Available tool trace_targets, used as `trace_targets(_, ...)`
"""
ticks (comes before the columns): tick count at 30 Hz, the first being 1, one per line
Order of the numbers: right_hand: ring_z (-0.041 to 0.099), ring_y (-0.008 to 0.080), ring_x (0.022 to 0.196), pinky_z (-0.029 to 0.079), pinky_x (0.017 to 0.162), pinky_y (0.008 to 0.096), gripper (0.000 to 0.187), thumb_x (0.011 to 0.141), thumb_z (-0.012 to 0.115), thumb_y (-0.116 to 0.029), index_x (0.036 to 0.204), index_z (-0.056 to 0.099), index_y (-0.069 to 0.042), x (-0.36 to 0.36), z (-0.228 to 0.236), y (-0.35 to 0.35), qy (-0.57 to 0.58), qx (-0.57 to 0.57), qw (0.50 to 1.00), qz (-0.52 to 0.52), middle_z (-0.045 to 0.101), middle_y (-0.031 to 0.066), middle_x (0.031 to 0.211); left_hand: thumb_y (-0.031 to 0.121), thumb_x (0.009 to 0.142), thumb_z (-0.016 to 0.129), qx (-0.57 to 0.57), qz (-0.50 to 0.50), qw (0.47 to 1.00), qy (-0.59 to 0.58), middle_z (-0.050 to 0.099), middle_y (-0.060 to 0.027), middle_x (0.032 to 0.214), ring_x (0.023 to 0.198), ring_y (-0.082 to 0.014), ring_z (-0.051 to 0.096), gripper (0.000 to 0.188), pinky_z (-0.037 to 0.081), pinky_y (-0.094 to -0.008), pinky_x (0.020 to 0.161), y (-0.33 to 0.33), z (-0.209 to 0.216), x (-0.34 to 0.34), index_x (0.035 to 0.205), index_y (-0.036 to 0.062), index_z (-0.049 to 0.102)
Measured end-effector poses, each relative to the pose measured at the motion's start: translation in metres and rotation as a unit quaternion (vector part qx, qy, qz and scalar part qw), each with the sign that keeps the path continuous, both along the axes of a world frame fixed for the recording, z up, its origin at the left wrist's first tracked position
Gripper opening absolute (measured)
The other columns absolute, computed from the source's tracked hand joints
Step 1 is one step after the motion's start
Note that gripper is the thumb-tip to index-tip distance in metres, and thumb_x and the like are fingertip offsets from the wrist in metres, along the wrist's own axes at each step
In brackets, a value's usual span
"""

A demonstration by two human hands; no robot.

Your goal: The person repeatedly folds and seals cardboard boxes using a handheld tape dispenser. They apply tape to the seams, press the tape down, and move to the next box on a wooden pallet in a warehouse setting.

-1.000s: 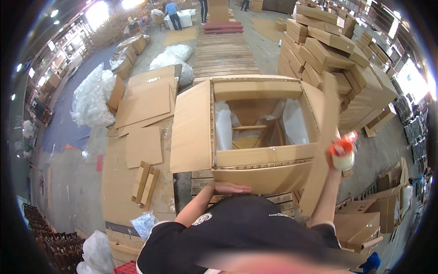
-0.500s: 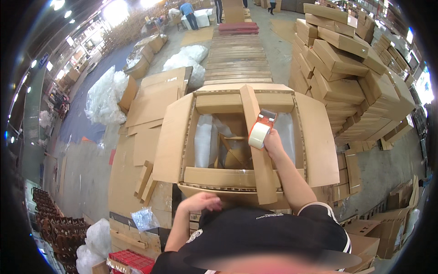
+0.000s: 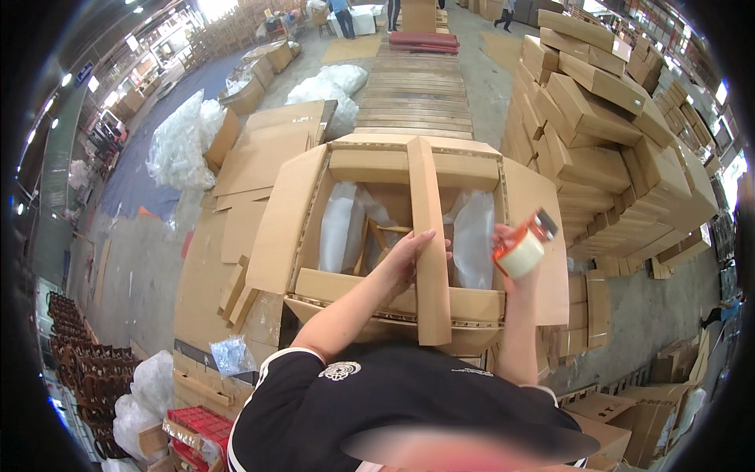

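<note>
Between my left fingers (image 3: pixel 425 237), a clasped cardboard strip (image 3: pixel 427 185), seemingly being placed.
My right hand (image 3: pixel 521 285) clutches a tape dispenser (image 3: pixel 522 256); next likely needs squaring.

Left grip (image 3: pixel 406 251) clasped, left forearm (image 3: pixel 340 315) slanting inward, right grip (image 3: pixel 522 285) curled (slightly blurred).

Matt cardboard strip (image 3: pixel 432 295); smooth plastic tape dispenser (image 3: pixel 524 253).

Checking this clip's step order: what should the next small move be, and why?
Probably settle the cardboard strip with the left hand before any taping: that hand grips the strip, which crosses over the open carton and appears to jut past its near side, while the right hand holds the tape dispenser off to the side.
</note>
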State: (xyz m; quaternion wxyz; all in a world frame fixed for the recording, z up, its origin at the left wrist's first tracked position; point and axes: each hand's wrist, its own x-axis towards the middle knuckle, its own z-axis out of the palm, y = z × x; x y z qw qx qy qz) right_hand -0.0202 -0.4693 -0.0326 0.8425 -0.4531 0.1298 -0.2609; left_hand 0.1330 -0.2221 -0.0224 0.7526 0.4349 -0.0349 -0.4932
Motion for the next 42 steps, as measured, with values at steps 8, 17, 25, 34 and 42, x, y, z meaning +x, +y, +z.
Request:
trace_targets(8,0.071,0.0243,0.102,0.062,0.086,0.0364,0.02,0.104,0.06,-0.01,0.118,0.068,0.002,-0.065,-0.032,0.007,0.016,-0.116,0.99,-0.084,0.071,0.0146,0.106,0.058,0.101,0.06,-0.035,-0.027,0.999,0.014,0.076,-0.017,0.102,0.092,-0.0276,0.077,0.06,0.064,-0.0414,0.081,0.004,-0.022,0.045,0.123,0.0026,0.069)
trace_targets(17,0.071,0.0161,0.094,0.058,0.085,0.0324,0.017,0.093,0.07,0.003,0.108,0.075,-0.002,-0.066,-0.004,0.031,0.081,-0.225,0.963,-0.126,0.076,0.0068,0.104,0.043,0.092,0.079,0.4,0.03,0.796,-0.454,0.065,-0.0314,0.14,0.124,-0.0386,0.07,0.1,0.057,-0.0452,0.104,-0.001,0.011,0.046,0.162,-0.0102,0.033)
trace_targets(25,0.068,0.0129,0.089,0.055,0.082,0.0296,0.016,0.091,0.072,0.002,0.106,0.075,-0.002,-0.063,0.014,0.044,0.173,-0.355,0.911,-0.117,0.074,0.0017,0.096,0.031,0.083,0.08,0.478,-0.009,0.704,-0.525,0.066,-0.0374,0.137,0.13,-0.0418,0.068,0.106,0.055,-0.0452,0.109,-0.013,0.053,0.028,0.156,-0.025,0.029)
trace_targets(34,0.068,0.0133,0.09,0.054,0.083,0.0297,0.018,0.09,0.072,0.001,0.107,0.075,-0.003,-0.061,0.01,0.046,0.184,-0.336,0.913,-0.14,0.073,0.0021,0.094,0.028,0.084,0.08,0.501,0.139,0.662,-0.54,0.06,-0.0298,0.15,0.145,-0.0423,0.054,0.083,0.048,-0.0468,0.118,0.104,0.053,0.102,0.153,-0.0046,0.048)
trace_targets(42,0.069,0.0151,0.094,0.056,0.086,0.0317,0.021,0.089,0.072,0.001,0.11,0.074,-0.005,-0.063,0.003,0.047,0.198,-0.371,0.9,-0.116,0.074,0.0047,0.104,0.04,0.087,0.081,0.625,0.059,0.505,-0.592,0.03,-0.029,0.175,0.165,-0.0432,0.024,0.098,0.031,-0.0531,0.132,0.182,-0.025,0.135,0.165,0.0004,0.039)
